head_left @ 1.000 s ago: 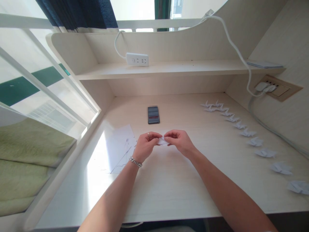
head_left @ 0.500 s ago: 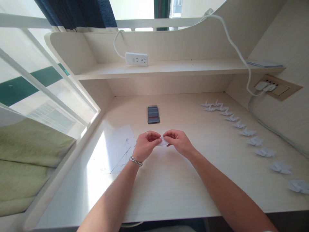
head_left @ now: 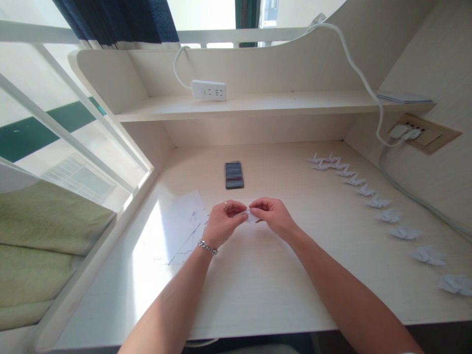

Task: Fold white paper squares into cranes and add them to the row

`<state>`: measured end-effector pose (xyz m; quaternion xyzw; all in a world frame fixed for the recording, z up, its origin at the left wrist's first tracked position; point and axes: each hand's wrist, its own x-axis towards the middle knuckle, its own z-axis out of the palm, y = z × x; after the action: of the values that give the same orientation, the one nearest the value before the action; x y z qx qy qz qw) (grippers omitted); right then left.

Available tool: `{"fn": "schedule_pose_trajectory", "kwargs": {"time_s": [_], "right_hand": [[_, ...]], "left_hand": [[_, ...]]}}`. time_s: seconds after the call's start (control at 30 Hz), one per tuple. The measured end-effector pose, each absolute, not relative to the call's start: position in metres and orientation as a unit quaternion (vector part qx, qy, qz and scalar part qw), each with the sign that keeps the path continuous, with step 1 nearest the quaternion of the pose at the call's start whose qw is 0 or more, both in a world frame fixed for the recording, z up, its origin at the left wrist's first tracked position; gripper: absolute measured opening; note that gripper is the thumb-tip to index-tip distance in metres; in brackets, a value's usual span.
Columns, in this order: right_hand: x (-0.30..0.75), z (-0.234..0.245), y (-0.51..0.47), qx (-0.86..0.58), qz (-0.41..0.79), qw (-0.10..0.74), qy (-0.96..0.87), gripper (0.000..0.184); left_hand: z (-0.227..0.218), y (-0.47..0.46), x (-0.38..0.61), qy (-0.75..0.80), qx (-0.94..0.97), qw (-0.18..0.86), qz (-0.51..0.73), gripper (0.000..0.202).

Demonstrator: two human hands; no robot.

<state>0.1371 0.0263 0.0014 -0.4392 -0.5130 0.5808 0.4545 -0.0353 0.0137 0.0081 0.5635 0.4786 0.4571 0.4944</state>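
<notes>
A small folded piece of white paper (head_left: 251, 217) is pinched between both hands above the middle of the desk. My left hand (head_left: 225, 221), with a ring and a chain bracelet, grips its left side between thumb and fingers. On the right side, my right hand (head_left: 272, 216) holds it the same way. The fingers cover much of the paper, so its exact folds cannot be made out. Beside my left forearm lie flat white paper sheets (head_left: 180, 216), partly in bright sunlight.
A dark phone (head_left: 234, 175) lies beyond my hands. Several folded paper cranes (head_left: 389, 215) form a curved row along the right side of the desk (head_left: 258, 295). A white power strip (head_left: 208, 90) stands on the shelf, and a cable (head_left: 359, 73) hangs down to the wall socket (head_left: 424, 132).
Both hands stay in nearly the same place, still pinching the paper. The fingers and the paper have shifted only very slightly.
</notes>
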Motion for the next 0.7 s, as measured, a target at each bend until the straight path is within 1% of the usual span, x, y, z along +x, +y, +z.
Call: {"fn": "schedule_pose_trajectory", "kwargs": {"time_s": [0.23,0.4,0.57,0.7], "right_hand": [[0.1354,0.0001,0.0242,-0.458,0.557,0.443,-0.532,0.019],[0.1368,-0.0042,0.0261,-0.449,0.545,0.452,-0.545,0.019],[0.1369,-0.0048,0.0271,-0.441,0.559,0.455,-0.535,0.020],[0.1374,-0.0038,0.0280,-0.429,0.559,0.464,-0.537,0.021]], "left_hand": [[0.0106,0.0110,-0.0312,0.493,0.583,0.471,0.442,0.019],[0.0126,0.0103,-0.0309,0.488,0.572,0.490,0.441,0.022],[0.0112,0.0120,-0.0326,0.481,0.551,0.518,0.444,0.025],[0.0098,0.0126,-0.0324,0.478,0.534,0.528,0.456,0.023]]}}
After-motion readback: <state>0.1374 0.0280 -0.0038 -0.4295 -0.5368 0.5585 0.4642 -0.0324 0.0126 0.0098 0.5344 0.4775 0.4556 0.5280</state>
